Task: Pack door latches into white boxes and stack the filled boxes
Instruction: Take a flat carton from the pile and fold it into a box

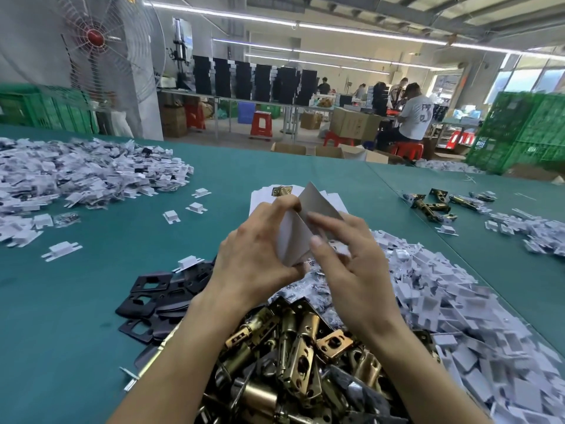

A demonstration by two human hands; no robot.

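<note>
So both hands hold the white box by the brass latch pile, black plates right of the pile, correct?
No. The head view shows the black plates left of the latch pile, not right. Rest stands: left hand and right hand both hold the white box by it.

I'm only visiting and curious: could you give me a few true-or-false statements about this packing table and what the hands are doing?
1. The left hand and the right hand both hold a white box that is not yet closed. True.
2. A pile of brass latches lies closest to the person. True.
3. The black plates lie to the right of that pile. False: they lie to its left.
4. The table has a red cover. False: the cover is teal.
</note>
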